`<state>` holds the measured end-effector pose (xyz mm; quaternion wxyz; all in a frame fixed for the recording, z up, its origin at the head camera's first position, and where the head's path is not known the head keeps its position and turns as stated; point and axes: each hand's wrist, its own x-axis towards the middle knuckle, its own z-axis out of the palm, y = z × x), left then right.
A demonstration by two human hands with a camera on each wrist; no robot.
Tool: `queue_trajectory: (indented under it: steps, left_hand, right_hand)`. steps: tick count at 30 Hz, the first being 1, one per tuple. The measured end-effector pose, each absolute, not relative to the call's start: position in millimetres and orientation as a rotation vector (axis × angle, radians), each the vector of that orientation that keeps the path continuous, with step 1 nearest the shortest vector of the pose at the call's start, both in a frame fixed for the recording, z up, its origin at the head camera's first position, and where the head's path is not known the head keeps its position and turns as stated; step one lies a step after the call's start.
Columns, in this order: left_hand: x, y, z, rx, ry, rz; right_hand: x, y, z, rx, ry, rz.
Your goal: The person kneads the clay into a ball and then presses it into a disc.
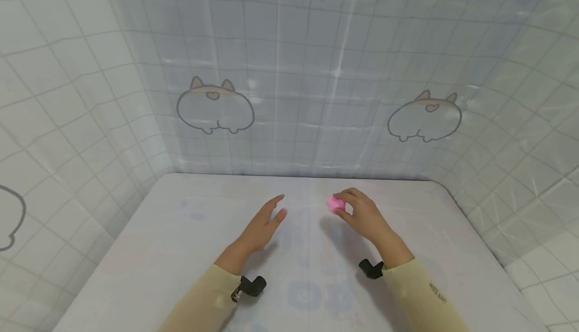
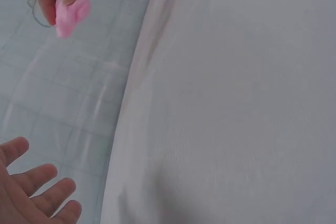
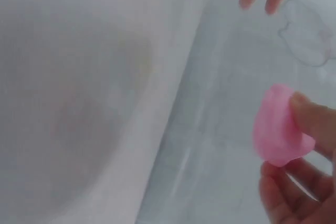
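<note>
A small pink lump [image 1: 334, 204], smooth and soft-looking like clay, is pinched between the thumb and fingers of my right hand [image 1: 367, 217]. In the right wrist view the pink lump [image 3: 277, 127] has an uneven, rounded shape, with the thumb pressed against its side and fingertips below. My left hand [image 1: 259, 227] is held out to the left, apart from the lump, its fingers spread and nothing in them. The left wrist view shows the left hand's separate fingers [image 2: 50, 198] at the lower left, with the pink lump [image 2: 72, 17] up beyond them.
Both hands are above a table with a pale cloth [image 1: 199, 251]. Behind it and at both sides hang grid-patterned sheets [image 1: 298, 96] with printed cartoon animals. A small black device [image 1: 254, 286] sits at the left wrist, another black device [image 1: 372, 268] at the right.
</note>
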<state>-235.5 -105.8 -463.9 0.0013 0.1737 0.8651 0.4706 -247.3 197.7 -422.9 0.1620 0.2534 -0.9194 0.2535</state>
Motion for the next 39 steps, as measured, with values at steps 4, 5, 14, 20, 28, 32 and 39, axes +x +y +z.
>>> queue_trajectory:
  steps: [4,5,14,20,28,32,39]
  left_hand:
    - [-236,-96,-463,0.518,2.652,1.604]
    - [-236,-94,-463,0.522,2.632,1.636]
    - [-234,-71,-460,0.592,2.521,1.859]
    - [-237,-59,-462,0.586,2.248,2.113]
    - [-237,-49,-462,0.489,1.877,2.355]
    - [-236,-43,-459,0.416,1.689,2.459]
    - [-234,-37,-455,0.331,1.335,2.573]
  right_hand:
    - [-241,191,-420,0.748,-2.546,0.753]
    - [-240,190,-420,0.754,-2.526,0.762]
    - [-237,172,-430,0.838,-2.261,0.865]
    - [-233,156,-436,0.914,-2.177,0.879]
    - [-229,135,-443,1.013,-2.069,0.887]
    - [-227,129,-445,1.035,-2.056,0.885]
    - [-226,123,-452,1.046,-2.061,0.880]
